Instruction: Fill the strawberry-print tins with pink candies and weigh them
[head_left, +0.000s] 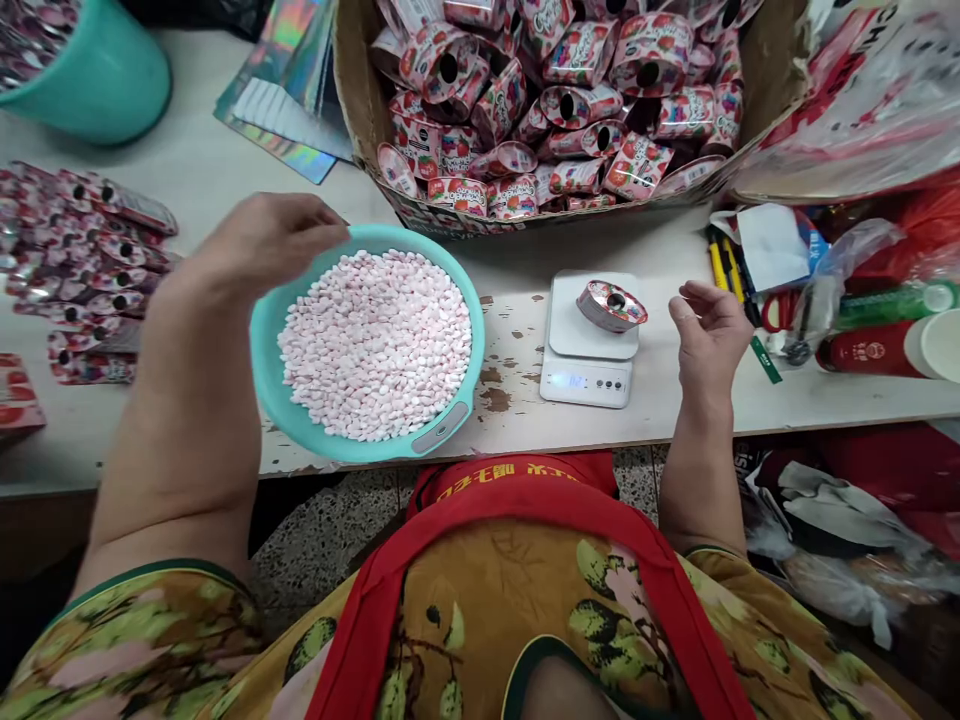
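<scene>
The strawberry-printed container [600, 311] lies on our white scale [589, 346], at three o'clock from the turquoise basin [271, 385] of pale pink pellets [379, 345]. Our right hand [711, 325], empty, fingers loosely curled, is at the scale's three o'clock; our left hand [274, 238] is at the basin's eleven o'clock, its grip hidden from us.

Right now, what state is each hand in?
Left hand: fingers bent, near the bowl; whether it holds anything cannot be told.
Right hand: loosely open beside the scale, nothing visible in it.
</scene>
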